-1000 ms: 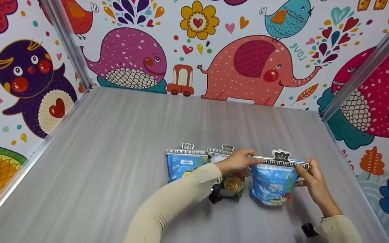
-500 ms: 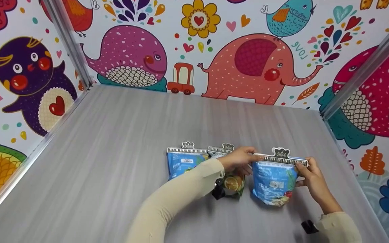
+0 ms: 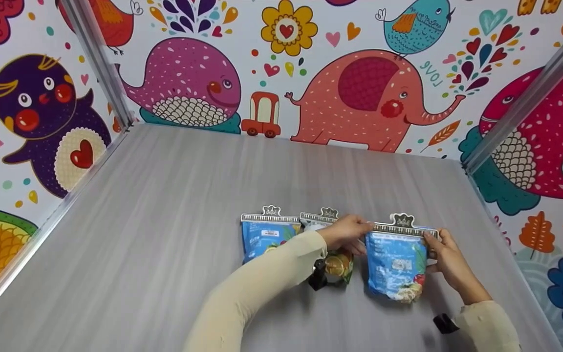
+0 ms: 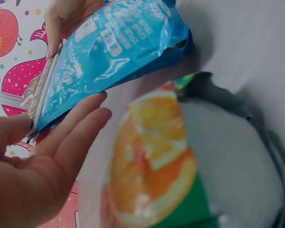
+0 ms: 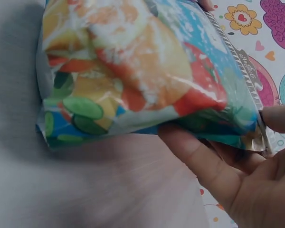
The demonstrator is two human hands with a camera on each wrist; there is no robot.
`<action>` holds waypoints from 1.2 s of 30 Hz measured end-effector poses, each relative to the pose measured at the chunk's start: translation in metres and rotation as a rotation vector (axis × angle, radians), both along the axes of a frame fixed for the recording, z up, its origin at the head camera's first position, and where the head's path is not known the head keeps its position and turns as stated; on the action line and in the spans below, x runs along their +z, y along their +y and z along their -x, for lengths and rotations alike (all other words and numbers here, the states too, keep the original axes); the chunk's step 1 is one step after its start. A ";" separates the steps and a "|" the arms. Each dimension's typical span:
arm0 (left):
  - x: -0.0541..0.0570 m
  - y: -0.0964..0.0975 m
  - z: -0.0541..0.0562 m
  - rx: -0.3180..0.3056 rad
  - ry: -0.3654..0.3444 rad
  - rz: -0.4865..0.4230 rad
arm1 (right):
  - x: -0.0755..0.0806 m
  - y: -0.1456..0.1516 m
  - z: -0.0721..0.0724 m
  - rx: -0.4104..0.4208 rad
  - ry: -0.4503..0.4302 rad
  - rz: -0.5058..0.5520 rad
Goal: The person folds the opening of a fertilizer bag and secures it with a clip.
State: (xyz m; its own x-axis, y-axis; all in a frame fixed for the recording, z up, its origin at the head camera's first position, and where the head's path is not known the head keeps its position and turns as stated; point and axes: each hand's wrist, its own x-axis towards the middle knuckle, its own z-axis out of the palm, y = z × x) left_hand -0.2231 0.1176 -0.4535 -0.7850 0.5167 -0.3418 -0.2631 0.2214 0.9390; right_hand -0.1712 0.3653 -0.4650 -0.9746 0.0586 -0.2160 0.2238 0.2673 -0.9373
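Note:
A blue snack bag (image 3: 395, 264) with fruit pictures hangs upright between both hands, its top edge closed by a wide metal clip (image 3: 402, 226) with a crown-shaped handle. My left hand (image 3: 346, 231) pinches the left end of the clipped top between thumb and fingers. At the other end, my right hand (image 3: 452, 259) holds the corner, its thumb on the clip and fingers behind the bag. In the left wrist view the blue bag (image 4: 116, 50) slants away from the left hand (image 4: 42, 166). The right wrist view shows the bag's printed fruit (image 5: 142, 71) close up beside the right hand (image 5: 237, 175).
Left of the held bag, a bag with orange slices (image 3: 338, 264) and another blue bag (image 3: 268, 237) stand side by side, both clipped on top and partly hidden by the left arm. The grey tabletop (image 3: 164, 195) meets cartoon-printed walls (image 3: 193, 83) and metal posts (image 3: 100, 63).
The held blue bag and the right hand have shifted slightly left, and its clip sits more level. The other two bags have stayed in place.

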 end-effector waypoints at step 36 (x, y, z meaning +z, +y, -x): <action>-0.008 0.009 0.002 0.081 -0.381 -0.203 | -0.017 0.014 0.008 0.098 -0.236 0.095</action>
State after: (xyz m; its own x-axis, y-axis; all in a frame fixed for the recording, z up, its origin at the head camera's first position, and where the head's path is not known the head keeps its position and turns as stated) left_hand -0.2254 0.1269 -0.4610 -0.6633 0.5451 -0.5127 -0.6080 0.0068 0.7939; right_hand -0.1791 0.3790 -0.4816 -0.8965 -0.0648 -0.4383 0.4168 0.2123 -0.8839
